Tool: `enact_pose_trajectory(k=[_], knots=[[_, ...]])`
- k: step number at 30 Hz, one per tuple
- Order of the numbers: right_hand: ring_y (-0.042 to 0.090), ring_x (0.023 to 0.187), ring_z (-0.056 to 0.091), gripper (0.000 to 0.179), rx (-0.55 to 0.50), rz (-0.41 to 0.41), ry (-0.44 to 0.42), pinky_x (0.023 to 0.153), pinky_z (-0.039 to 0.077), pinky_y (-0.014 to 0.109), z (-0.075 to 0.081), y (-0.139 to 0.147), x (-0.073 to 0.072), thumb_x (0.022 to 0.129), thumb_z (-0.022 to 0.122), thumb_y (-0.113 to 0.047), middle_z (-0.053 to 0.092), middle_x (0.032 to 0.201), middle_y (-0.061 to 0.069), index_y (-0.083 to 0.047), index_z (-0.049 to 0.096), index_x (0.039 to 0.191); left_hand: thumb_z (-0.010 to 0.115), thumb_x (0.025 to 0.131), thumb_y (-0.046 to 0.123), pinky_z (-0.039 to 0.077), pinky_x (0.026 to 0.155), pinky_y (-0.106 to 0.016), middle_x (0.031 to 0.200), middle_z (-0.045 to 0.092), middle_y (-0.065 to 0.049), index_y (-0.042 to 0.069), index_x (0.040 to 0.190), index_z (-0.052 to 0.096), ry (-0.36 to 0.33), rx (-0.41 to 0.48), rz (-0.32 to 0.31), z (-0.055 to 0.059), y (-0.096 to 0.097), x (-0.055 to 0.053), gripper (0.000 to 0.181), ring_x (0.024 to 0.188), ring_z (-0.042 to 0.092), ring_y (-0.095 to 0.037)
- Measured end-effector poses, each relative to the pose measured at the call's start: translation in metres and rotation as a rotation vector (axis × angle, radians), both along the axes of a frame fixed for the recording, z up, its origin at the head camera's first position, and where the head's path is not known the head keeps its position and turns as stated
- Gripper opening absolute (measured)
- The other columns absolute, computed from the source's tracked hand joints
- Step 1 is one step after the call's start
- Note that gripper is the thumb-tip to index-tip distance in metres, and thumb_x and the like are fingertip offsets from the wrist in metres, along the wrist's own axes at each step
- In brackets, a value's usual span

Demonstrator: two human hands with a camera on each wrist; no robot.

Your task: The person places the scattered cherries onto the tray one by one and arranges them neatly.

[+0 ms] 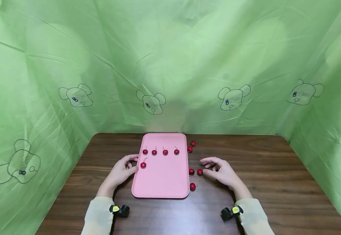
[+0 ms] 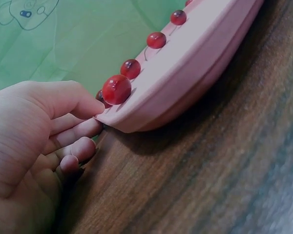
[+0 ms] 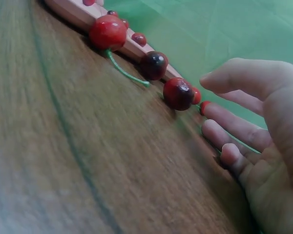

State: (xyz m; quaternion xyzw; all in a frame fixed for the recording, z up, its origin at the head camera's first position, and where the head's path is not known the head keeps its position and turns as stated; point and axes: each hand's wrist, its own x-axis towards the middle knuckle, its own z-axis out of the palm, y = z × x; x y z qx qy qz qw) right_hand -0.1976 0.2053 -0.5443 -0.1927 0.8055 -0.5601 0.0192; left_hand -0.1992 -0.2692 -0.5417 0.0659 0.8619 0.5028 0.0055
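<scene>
A pink tray [image 1: 162,178] lies on the table with several red cherries on it. Most stand in a row across its upper part, such as one cherry [image 1: 165,152], and a single cherry [image 1: 143,165] sits below the leftmost. My left hand [image 2: 34,131] pinches the tray's left rim between thumb and fingers. To the right of the tray, my right hand [image 1: 221,171] holds nothing, its fingers loosely bent beside a cherry [image 3: 178,93]. A small gap shows between the thumb and that cherry in the right wrist view. Another dark red cherry [image 3: 154,65] is close to the tray's edge.
More loose cherries lie along the tray's right side: one [image 1: 192,186] near its lower corner, and a pair including a cherry [image 1: 192,143] at the upper right. Behind the brown wooden table [image 1: 264,169] hangs a green curtain [image 1: 188,65] with printed bear heads.
</scene>
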Motion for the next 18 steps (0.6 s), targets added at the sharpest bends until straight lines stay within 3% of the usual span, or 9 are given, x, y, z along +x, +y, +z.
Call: enact_pose_trajectory(k=[18], knots=[[0.026,0.1,0.07,0.037,0.067,0.021,0.067,0.069,0.049,0.024,-0.0052,0.0013,-0.0014,0.089,0.091,-0.011,0.078,0.118,0.007,-0.011,0.081,0.124,0.081,0.095,0.006,0.045,0.071,-0.026,0.126,0.069,-0.012,0.008,0.146,0.068,-0.024,0.004,-0.002,0.0004,-0.0009,-0.0004,0.052,0.083,0.056,-0.019]])
